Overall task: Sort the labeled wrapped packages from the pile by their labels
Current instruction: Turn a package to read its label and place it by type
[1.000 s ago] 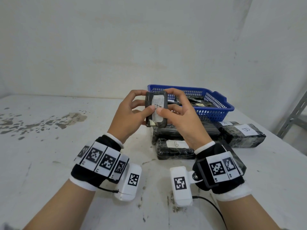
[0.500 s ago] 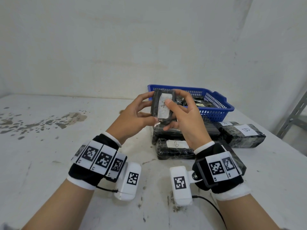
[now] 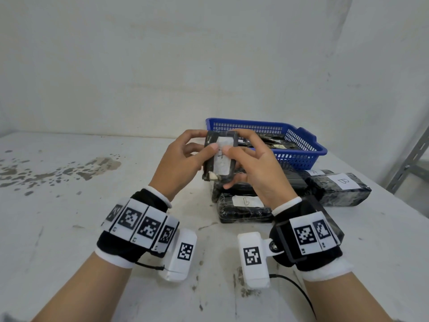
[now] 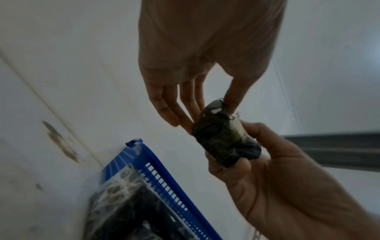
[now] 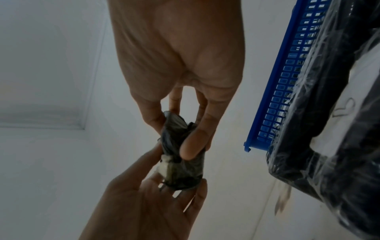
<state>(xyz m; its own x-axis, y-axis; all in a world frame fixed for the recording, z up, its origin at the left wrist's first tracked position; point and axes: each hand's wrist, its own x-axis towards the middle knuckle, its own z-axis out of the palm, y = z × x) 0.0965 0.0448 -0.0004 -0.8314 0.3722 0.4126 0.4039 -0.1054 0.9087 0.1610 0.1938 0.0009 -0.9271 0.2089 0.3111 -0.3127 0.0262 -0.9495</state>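
Note:
A small black wrapped package (image 3: 220,159) with a white label stands upright above the table, label facing me. My left hand (image 3: 209,140) grips its left edge, thumb on the label. My right hand (image 3: 234,142) grips its right edge, thumb beside the left one. The writing on the label is partly covered by both thumbs. In the left wrist view the left hand's fingertips (image 4: 185,120) pinch the package (image 4: 224,138). From the right wrist, the right hand's thumb (image 5: 193,146) presses on the package (image 5: 183,162).
A blue basket (image 3: 301,145) with more wrapped packages stands behind the hands. Under and right of them lie black packages on the white table (image 3: 69,228): one labelled B (image 3: 341,187), one labelled A (image 3: 314,171), one nearer me (image 3: 246,205). A metal shelf post (image 3: 408,163) stands far right.
The hands turned the small package: half a second ago it sat tilted and a little further right; now it stands upright, slightly lower and to the left, with both thumbs on the label.

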